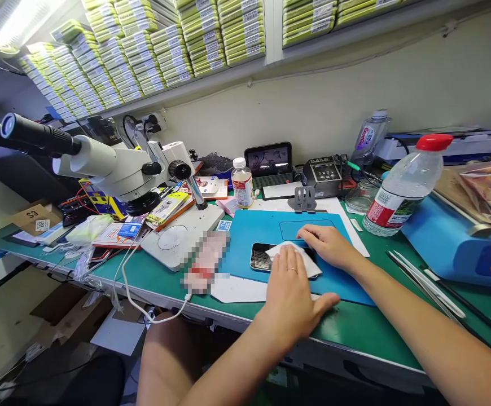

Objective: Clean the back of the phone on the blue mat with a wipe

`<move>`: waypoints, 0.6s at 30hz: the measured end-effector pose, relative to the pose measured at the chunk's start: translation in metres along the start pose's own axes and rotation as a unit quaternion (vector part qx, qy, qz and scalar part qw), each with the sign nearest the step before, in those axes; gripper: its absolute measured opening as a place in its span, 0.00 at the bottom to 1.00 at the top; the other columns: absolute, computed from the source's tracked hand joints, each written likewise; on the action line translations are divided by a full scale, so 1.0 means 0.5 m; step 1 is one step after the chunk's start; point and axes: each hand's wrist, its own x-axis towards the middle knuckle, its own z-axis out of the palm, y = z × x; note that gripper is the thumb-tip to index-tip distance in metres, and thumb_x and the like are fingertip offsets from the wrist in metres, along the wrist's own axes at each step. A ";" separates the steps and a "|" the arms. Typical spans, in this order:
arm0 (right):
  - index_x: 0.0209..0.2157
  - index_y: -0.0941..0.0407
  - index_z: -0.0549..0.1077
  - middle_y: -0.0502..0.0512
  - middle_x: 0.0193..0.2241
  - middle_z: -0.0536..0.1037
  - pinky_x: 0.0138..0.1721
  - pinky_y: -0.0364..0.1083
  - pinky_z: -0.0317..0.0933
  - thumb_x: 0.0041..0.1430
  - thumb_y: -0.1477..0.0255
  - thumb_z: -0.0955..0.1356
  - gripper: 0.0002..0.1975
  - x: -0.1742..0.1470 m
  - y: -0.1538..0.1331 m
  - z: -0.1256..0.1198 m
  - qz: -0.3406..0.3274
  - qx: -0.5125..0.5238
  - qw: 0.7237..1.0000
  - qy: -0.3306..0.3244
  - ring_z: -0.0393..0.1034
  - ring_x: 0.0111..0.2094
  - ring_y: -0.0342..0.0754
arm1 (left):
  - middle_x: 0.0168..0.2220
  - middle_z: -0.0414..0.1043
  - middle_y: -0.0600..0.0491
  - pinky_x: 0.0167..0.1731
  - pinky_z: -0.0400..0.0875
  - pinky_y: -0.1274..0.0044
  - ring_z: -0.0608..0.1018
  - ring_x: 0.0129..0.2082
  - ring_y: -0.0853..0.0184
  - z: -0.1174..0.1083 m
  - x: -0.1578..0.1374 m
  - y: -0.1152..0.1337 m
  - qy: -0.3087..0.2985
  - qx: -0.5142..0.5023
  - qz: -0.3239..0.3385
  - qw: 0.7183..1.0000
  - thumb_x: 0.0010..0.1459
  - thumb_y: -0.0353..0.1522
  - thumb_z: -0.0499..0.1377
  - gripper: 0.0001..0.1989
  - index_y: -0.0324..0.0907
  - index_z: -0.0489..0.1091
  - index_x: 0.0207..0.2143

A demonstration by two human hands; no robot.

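A smartphone (261, 257) lies flat on the blue work mat (245, 228), its dark face showing reflections at the left end. A white wipe (312, 263) covers much of the phone. My left hand (290, 282) presses on the wipe with its fingers flat and its thumb stretched out to the right. Just beyond the phone's far edge is my right hand (325, 242), its fingers curled and held together. Whatever lies under its fingertips is hidden. Behind it, a grey slotted metal stand (303, 199) stands at the mat's far edge.
A microscope (118, 169) stands left on its pale base (167, 245). A white cable (144, 313) droops over the table's front edge. A small bottle (242, 183) and a screen device (270, 163) stand behind. Right are a red-capped bottle (404, 189), tweezers (423, 287) and a blue machine (448, 242).
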 end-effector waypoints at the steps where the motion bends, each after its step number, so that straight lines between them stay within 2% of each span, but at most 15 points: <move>1: 0.29 0.53 0.76 0.53 0.23 0.79 0.32 0.49 0.61 0.63 0.55 0.60 0.22 0.000 -0.001 0.000 0.003 0.004 1.000 0.003 0.71 0.28 0.52 | 0.70 0.47 0.31 0.68 0.54 0.60 0.53 0.71 0.47 0.001 0.006 0.015 0.002 -0.002 0.006 1.000 0.66 0.59 0.39 0.50 0.22 0.50 0.69; 4: 0.29 0.53 0.76 0.54 0.25 0.80 0.34 0.49 0.64 0.63 0.54 0.60 0.22 -0.003 -0.005 0.000 0.007 0.016 1.000 0.013 0.73 0.30 0.53 | 0.69 0.51 0.31 0.68 0.54 0.63 0.55 0.71 0.49 -0.002 0.031 0.042 0.005 0.005 0.015 1.000 0.67 0.58 0.37 0.49 0.20 0.51 0.68; 9: 0.30 0.54 0.76 0.55 0.27 0.81 0.35 0.50 0.65 0.63 0.51 0.60 0.24 -0.006 -0.007 -0.002 0.014 0.036 0.999 0.032 0.74 0.31 0.54 | 0.70 0.51 0.31 0.68 0.53 0.63 0.54 0.71 0.50 -0.004 0.052 0.028 -0.002 0.014 0.039 0.999 0.69 0.55 0.38 0.47 0.20 0.49 0.69; 14: 0.33 0.54 0.77 0.52 0.20 0.75 0.31 0.49 0.62 0.64 0.50 0.58 0.26 -0.005 -0.001 0.000 0.016 0.026 0.999 0.032 0.69 0.26 0.51 | 0.71 0.46 0.31 0.68 0.53 0.61 0.51 0.72 0.49 0.002 -0.013 0.016 -0.008 0.001 0.049 0.999 0.69 0.55 0.38 0.45 0.22 0.50 0.69; 18: 0.32 0.54 0.77 0.51 0.20 0.73 0.33 0.49 0.62 0.65 0.48 0.58 0.28 -0.005 0.002 0.001 0.018 0.024 0.999 0.031 0.69 0.26 0.51 | 0.71 0.44 0.33 0.68 0.53 0.60 0.50 0.72 0.49 0.002 -0.078 0.010 0.002 0.007 0.050 0.999 0.68 0.56 0.37 0.46 0.24 0.50 0.70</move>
